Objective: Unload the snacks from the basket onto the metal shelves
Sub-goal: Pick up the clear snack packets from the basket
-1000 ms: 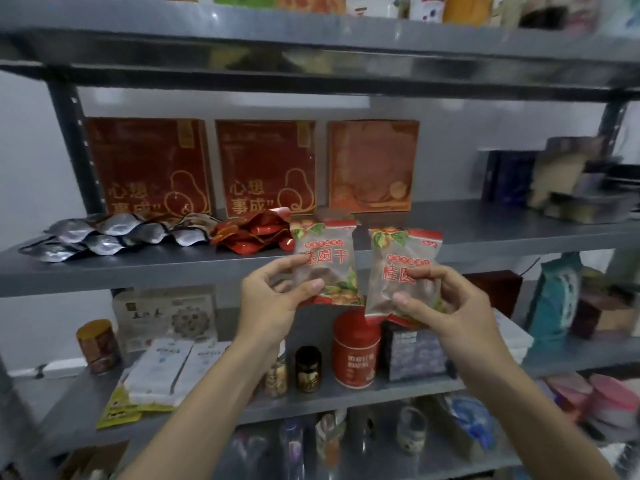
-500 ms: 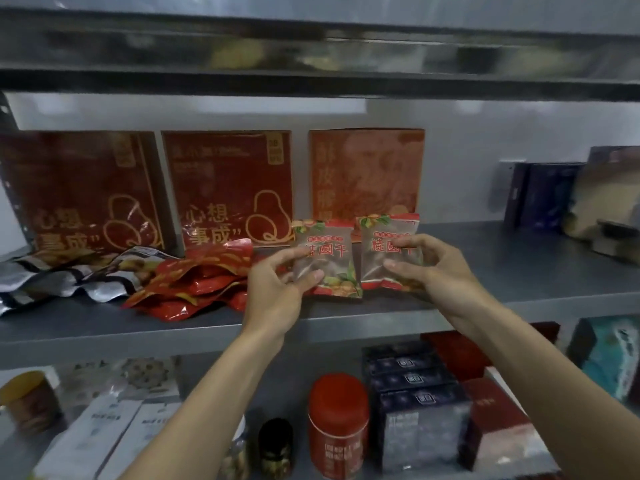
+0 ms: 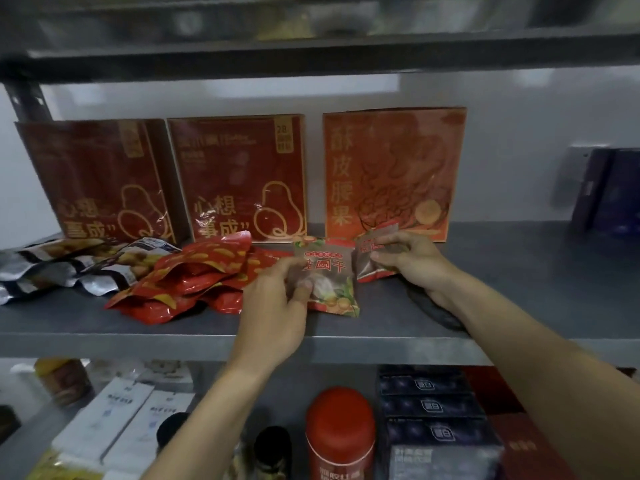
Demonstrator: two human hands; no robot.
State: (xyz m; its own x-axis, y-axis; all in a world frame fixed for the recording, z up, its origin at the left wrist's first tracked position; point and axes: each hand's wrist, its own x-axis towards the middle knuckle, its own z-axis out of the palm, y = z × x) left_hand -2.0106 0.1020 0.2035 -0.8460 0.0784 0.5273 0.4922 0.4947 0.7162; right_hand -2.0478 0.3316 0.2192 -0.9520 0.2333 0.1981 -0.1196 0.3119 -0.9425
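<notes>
Beside red pouches [image 3: 187, 282]: left hand [image 3: 277, 306] grips front packet [image 3: 329, 271], right hand [image 3: 412, 261] rear packet [image 3: 365, 263].

Three red boxes [image 3: 239, 178] stand at the back of the grey metal shelf [image 3: 502, 299]. Silver pouches [image 3: 52, 268], red pouches [image 3: 194, 278] and two longan packets [image 3: 332, 271] rest in front.

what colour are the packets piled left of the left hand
The piled snack packets are glossy red with yellow-orange markings, clearest in the head view.
</notes>
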